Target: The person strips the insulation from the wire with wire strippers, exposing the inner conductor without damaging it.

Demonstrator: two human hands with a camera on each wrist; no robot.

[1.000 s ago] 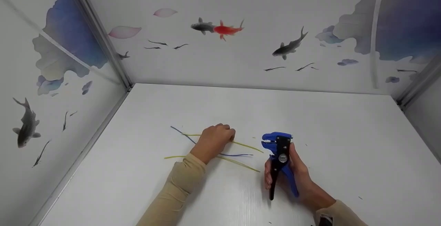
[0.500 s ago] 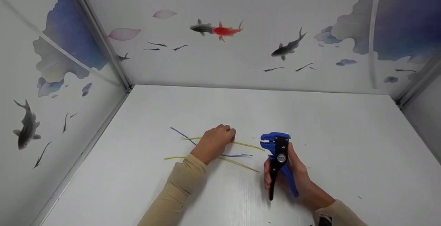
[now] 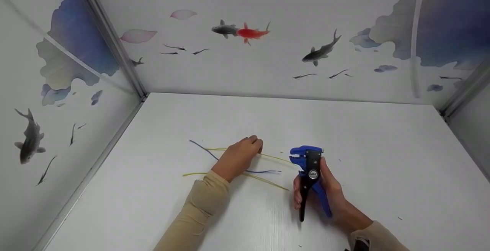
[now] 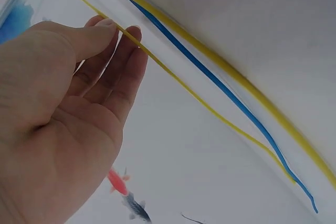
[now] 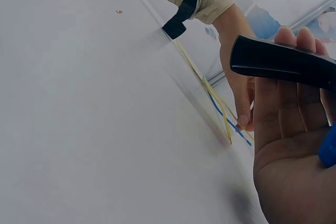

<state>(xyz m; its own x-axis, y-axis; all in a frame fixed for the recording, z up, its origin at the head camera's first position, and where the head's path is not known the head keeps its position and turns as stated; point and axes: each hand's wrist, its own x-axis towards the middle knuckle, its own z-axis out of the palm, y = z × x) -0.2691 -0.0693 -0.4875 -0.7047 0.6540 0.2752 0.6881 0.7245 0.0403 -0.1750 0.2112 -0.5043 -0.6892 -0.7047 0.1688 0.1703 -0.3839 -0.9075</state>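
Note:
My left hand (image 3: 239,155) pinches a thin yellow wire (image 4: 184,84) between thumb and fingertips, seen plainly in the left wrist view. The right end of this wire reaches the jaws of a wire stripper (image 3: 314,161) in the head view; whether it lies inside them I cannot tell. Upright in my right hand (image 3: 337,197), the stripper has a blue head, one black handle (image 5: 283,64) and one blue handle. A blue wire (image 3: 264,171) passes under my left hand, and more yellow wire (image 3: 268,183) lies nearer to me on the table.
The white table (image 3: 172,212) carries a few tiny scraps (image 3: 400,218). A patterned back wall (image 3: 245,71) and a left side wall (image 3: 57,128) with a metal corner post (image 3: 111,33) enclose it.
The right end of the pinched yellow wire has risen slightly and come closer to the stripper's jaws. Both hands have stayed nearly in place, the left fingertips slightly higher.

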